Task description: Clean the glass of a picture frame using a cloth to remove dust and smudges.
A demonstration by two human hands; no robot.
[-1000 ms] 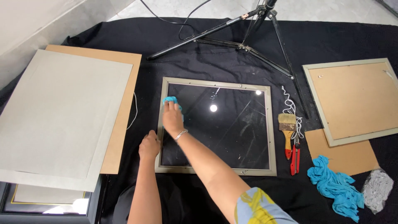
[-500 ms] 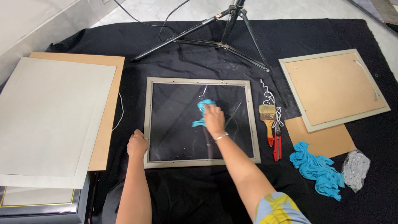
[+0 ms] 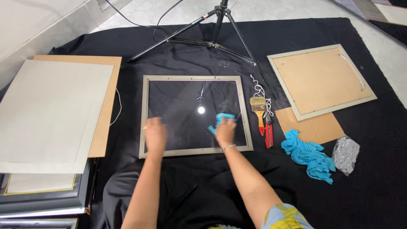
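Note:
A grey picture frame (image 3: 145, 114) with a glass pane lies flat on the black cloth in front of me. My right hand (image 3: 225, 131) presses a small blue cloth (image 3: 221, 119) onto the glass near the frame's lower right corner. My left hand (image 3: 155, 135) rests flat on the frame's lower left part, blurred by motion. A bright lamp reflection shows in the middle of the glass.
Right of the frame lie a paintbrush (image 3: 258, 108), red pliers (image 3: 268, 132), a blue rag (image 3: 310, 156) and crumpled plastic (image 3: 346, 154). A second frame (image 3: 321, 80) lies face down at the right over a cardboard piece (image 3: 316, 128). Boards (image 3: 51, 110) stack at left. Tripod legs (image 3: 212, 40) stand behind.
My right hand has carried the blue cloth from the upper left of the glass across to the lower right. My left hand has slid inward onto the frame's lower left.

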